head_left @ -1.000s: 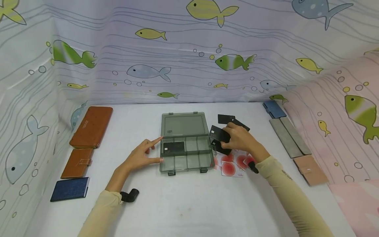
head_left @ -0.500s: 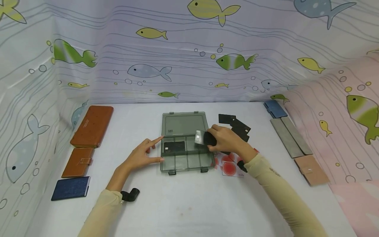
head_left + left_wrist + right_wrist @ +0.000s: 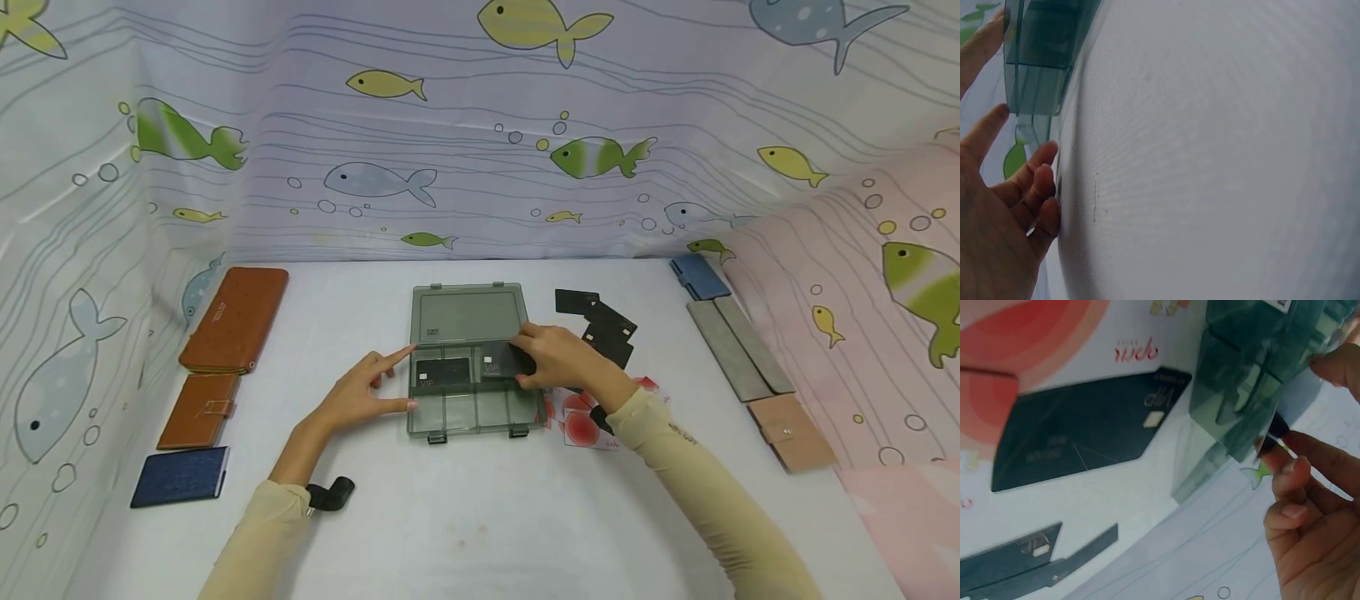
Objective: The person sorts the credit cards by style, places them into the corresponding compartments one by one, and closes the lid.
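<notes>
A translucent grey-green plastic box [image 3: 445, 422] lies with its lid [image 3: 468, 317] laid back; dividers split its base into several compartments. My left hand [image 3: 348, 396] touches its left side with straight index finger and thumb; in the left wrist view those fingertips [image 3: 1000, 111] meet the box wall and the other fingers are bent. Between thumb and fingers, my right hand [image 3: 562, 358] pinches a black VIP card [image 3: 501, 361] low over the back right compartments. Another black VIP card [image 3: 442, 377] lies at the back left of the base. The right hand partly covers the held card.
Several black cards [image 3: 611, 322] lie right of the box, with red-and-white cards [image 3: 583, 428] nearer me. At left are two brown wallets [image 3: 234, 321] [image 3: 197, 412] and a dark blue one [image 3: 180, 477]. Blue [image 3: 699, 277], grey [image 3: 738, 348] and tan [image 3: 790, 431] wallets line the right side.
My right hand has carried the black card leftward from the loose cards to above the box's back right part, turning it flat. The left hand keeps its place at the box.
</notes>
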Demonstrator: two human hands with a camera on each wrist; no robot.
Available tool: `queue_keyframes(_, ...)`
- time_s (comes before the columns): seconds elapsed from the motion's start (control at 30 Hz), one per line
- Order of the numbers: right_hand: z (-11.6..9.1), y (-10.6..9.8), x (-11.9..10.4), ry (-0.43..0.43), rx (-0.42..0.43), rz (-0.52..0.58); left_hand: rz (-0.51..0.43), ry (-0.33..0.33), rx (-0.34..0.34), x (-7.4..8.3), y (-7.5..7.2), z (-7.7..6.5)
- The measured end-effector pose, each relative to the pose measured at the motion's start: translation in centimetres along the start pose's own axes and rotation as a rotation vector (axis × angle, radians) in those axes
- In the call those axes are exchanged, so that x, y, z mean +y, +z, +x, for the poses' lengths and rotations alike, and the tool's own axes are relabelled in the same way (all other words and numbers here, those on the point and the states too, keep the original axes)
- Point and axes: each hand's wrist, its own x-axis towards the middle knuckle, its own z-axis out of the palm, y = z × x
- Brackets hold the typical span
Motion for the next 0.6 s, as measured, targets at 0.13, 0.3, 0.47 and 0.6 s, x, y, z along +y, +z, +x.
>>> queue_keyframes(0.13, 0.2, -0.4, -0.1, 0.02, -0.047, 0.021, 0.002, 0.007, 0.002, 0.0, 0.0, 0.0)
queue_keyframes(0.3, 0.7, -1.1, -0.6, 0.047, -0.114, 0.013, 0.001, 0.006, 0.002, 0.1, 0.0, 0.0)
queue_keyframes(0.47, 1.2, -1.4, -1.0, 0.053, -0.152, -0.007, 0.001, 0.008, 0.006, -0.1, 0.0, 0.0)
queue_keyframes(0.6, 1.2, -1.1, -1.1, 0.045, -0.149, -0.017, 0.005, 0.007, 0.001, -0.1, 0.1, 0.1)
